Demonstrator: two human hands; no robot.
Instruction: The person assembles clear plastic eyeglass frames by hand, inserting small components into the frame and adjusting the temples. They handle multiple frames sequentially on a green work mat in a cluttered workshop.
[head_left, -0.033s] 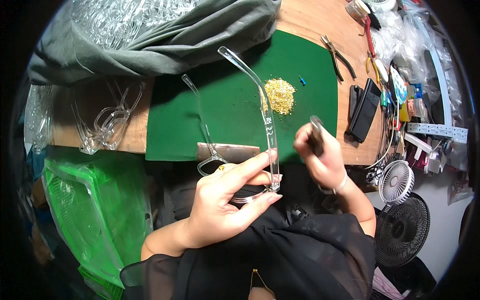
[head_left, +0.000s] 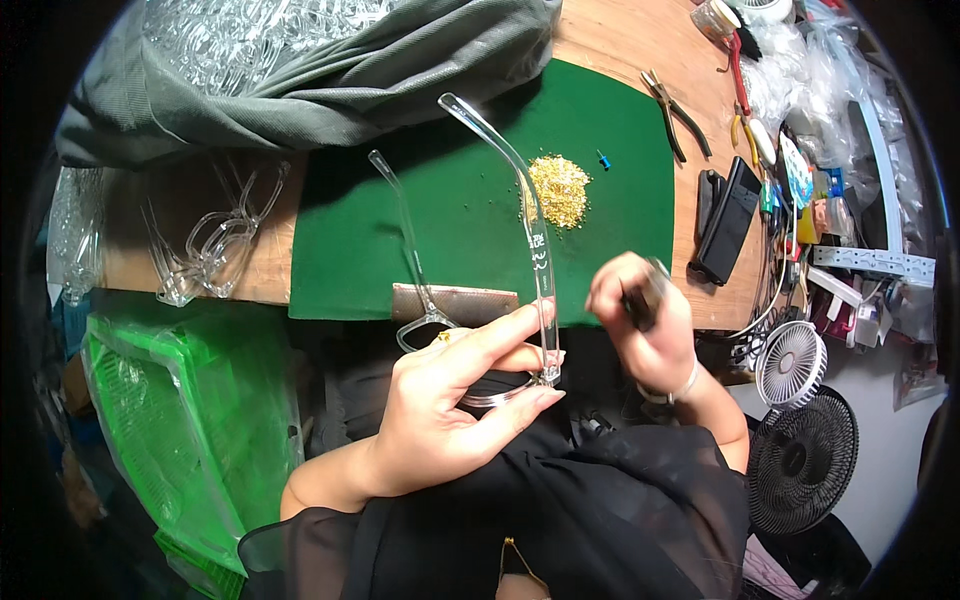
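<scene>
Clear plastic eyeglass frames (head_left: pixel 543 255) are held in my left hand (head_left: pixel 450 400), with thumb and fingers closed round the front near one hinge. Both temples point away from me over the green mat, and the fingers hide part of the front. To the right, my right hand (head_left: pixel 655 335) is closed round a dark tool (head_left: pixel 640 305) with a shiny end; motion blur hides its exact kind. That hand is apart from the eyeglass frames. Beyond the hands, a pile of small gold-coloured parts (head_left: pixel 558 192) lies on the mat.
The green mat (head_left: pixel 350 240) covers the wooden table. A grey cloth (head_left: pixel 330 110) wraps many clear frames at the far left; several more frames (head_left: pixel 220 245) lie nearer. Pliers (head_left: pixel 675 115), a blue pin (head_left: pixel 603 160), a black phone (head_left: pixel 730 220) and fans (head_left: pixel 792 365) are rightward.
My right hand has shifted slightly and turned the dark tool, which is more blurred now. My left hand and the eyeglass frames stay nearly still.
</scene>
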